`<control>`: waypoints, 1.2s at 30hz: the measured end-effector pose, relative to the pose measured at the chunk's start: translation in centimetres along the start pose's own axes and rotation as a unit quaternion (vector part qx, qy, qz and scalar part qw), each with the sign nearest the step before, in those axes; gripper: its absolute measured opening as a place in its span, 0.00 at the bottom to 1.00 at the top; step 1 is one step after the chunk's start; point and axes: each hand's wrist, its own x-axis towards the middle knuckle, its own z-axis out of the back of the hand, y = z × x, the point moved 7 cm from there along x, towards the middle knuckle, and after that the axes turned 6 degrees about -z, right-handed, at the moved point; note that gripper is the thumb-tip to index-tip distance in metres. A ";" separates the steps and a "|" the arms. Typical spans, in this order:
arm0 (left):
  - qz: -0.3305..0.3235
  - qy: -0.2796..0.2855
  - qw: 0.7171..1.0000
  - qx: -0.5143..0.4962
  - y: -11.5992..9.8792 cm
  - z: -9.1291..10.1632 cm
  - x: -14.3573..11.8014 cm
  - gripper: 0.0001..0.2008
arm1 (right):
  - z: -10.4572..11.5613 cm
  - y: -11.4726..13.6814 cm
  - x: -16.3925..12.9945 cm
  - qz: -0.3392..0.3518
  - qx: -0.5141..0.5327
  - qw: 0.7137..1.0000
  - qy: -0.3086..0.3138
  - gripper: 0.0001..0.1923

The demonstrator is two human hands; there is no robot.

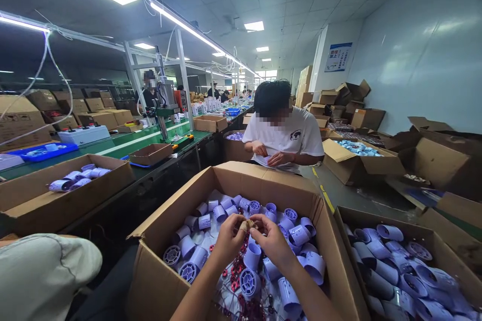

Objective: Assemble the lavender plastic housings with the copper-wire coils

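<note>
My left hand (231, 236) and my right hand (271, 242) meet above an open cardboard box (154, 261), fingertips pinched together. Tan patches show at the thumb tips, perhaps wrapping. Whatever is between the fingers is too small to make out. Below them lie many pale purple plastic cups (252, 255), some on their sides, some showing a spoked round end (249, 282). Small red ring-shaped parts with dark wires (235, 281) are heaped in the middle of the box, on white plastic sheeting.
Across the box a co-worker (282, 130) in a white shirt handles a small piece. A second box of purple cups (399, 261) stands at right. At left, a shallow carton (26, 210) and a bench press (163, 105) sit along the green conveyor (143, 135).
</note>
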 end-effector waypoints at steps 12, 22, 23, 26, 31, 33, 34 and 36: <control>0.013 -0.009 1.000 0.012 0.3 0.3 0.0 0.08 | 1.0 -0.5 0.6 -0.014 0.079 0.997 -0.016 0.16; 0.001 0.003 1.000 0.018 0.5 -0.1 0.0 0.09 | 0.4 -0.6 0.5 -0.013 0.096 0.995 -0.005 0.15; 0.001 0.003 1.000 0.017 0.6 -0.1 0.0 0.08 | 0.5 -0.8 0.7 -0.019 0.102 0.995 -0.009 0.16; -0.001 0.002 1.000 0.011 0.6 -0.2 0.0 0.07 | 0.6 -1.0 0.8 -0.019 0.109 0.994 -0.008 0.16; -0.047 -0.022 0.998 0.020 -0.1 0.0 -0.3 0.03 | 0.5 -0.4 0.5 -0.001 0.087 0.996 -0.025 0.13; -0.084 -0.012 0.996 0.029 -0.7 -0.2 -0.4 0.04 | 0.3 -0.3 0.4 -0.008 0.081 0.996 -0.026 0.13; -0.101 -0.003 0.994 0.032 -0.9 -0.4 -0.5 0.05 | 0.1 -0.3 0.4 -0.011 0.082 0.996 -0.021 0.13; -0.118 0.009 0.992 0.033 -1.2 -0.6 -0.6 0.07 | -0.1 -0.4 0.4 -0.015 0.094 0.995 -0.012 0.12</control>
